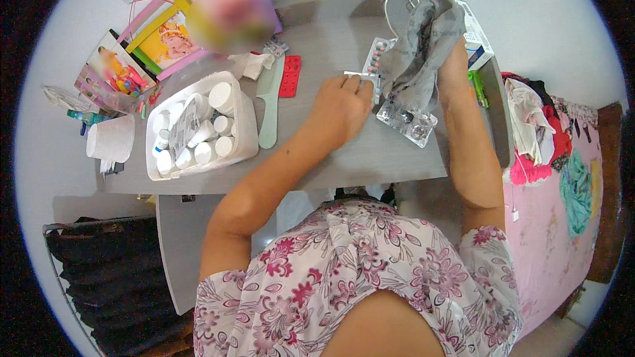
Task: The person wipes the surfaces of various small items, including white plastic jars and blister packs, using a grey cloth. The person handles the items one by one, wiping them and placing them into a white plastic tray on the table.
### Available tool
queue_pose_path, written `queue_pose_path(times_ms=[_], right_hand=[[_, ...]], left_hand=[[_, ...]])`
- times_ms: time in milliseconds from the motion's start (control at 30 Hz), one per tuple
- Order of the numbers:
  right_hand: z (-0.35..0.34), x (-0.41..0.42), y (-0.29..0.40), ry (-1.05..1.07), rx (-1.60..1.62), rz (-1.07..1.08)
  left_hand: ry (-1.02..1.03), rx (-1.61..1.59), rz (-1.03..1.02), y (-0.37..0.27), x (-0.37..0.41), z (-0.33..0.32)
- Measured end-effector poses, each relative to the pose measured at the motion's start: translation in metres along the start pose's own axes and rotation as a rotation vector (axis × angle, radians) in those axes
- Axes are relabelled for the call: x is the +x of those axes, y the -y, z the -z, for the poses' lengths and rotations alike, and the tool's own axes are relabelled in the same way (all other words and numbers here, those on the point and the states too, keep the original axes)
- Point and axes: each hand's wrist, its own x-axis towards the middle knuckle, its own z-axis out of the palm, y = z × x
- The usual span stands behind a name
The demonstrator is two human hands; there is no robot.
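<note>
My left hand (346,104) is over the desk with its fingers curled over a silver blister pack (375,90); my thumb is hidden beneath. Just beyond it lies a blister strip of capsules (379,54), partly covered by a crumpled grey cloth (421,54). My right hand (452,67) grips this cloth from its right side, and the cloth hides most of the fingers. Below the cloth's lower end rests another silver foil blister pack (409,124), with some of its pockets crumpled.
Left on the grey desk (317,158) stands a white plastic tub (243,124) of white bottles. Beside it lie a pale green comb (269,114) and a red blister pack (290,77). Picture frames (144,29) lean at the back left; white boxes (476,34) stand back right.
</note>
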Motion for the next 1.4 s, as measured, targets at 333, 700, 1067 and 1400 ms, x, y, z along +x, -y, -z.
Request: queue_pose_path(times_ms=[333,700,1067,1400], right_hand=[[-0.009,-0.008,-0.021,0.418,-0.706,0.569],[-0.018,-0.016,-0.034,0.422,-0.875,0.609],[-0.031,-0.022,-0.026,0.478,-0.268,0.124],[-0.016,-0.018,-0.03,0.49,-0.955,0.561]], left_hand=[[-0.37,-2.021,0.691,0.004,0.025,0.046],[-0.149,-2.22,0.513,-0.005,0.013,0.042],[-0.273,-2.083,0.55,0.003,0.011,0.054],[0.047,-2.151,0.8,0.021,0.0,0.032]])
